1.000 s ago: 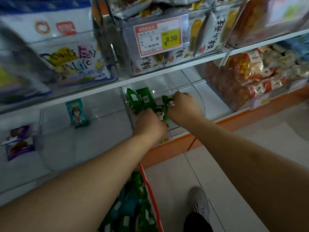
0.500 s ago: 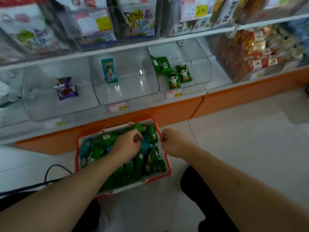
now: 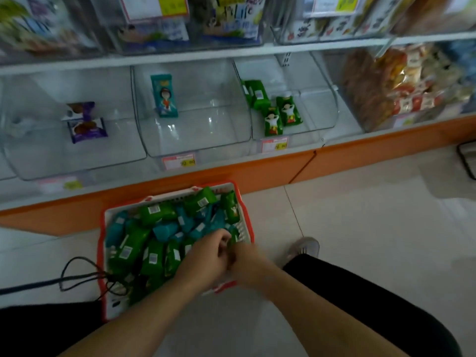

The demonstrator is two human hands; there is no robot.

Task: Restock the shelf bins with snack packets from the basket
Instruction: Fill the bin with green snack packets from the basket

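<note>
1. Both hands meet over the near right corner of the basket (image 3: 233, 187); the left hand (image 3: 206, 256) has curled fingers among the packets, and whether it grasps one I cannot tell.
2. The right hand (image 3: 251, 264) is blurred; grip unclear.
3. The basket holds many green and teal packets (image 3: 152, 256).
4. Far on the shelf, three clear bins: left has two purple packets (image 3: 86, 124), middle one teal packet (image 3: 164, 96), right four green packets (image 3: 273, 109).

Pale glossy floor tiles (image 3: 360, 228) stretch before a shop shelving unit with an orange base plinth (image 3: 360, 153) under dim, bluish light. A white shelf rail (image 3: 180, 56) runs across the upper tier. A thin black cable (image 3: 77, 276) loops over the floor at left, and a dark-framed object (image 3: 467, 158) sits at the right edge.
</note>
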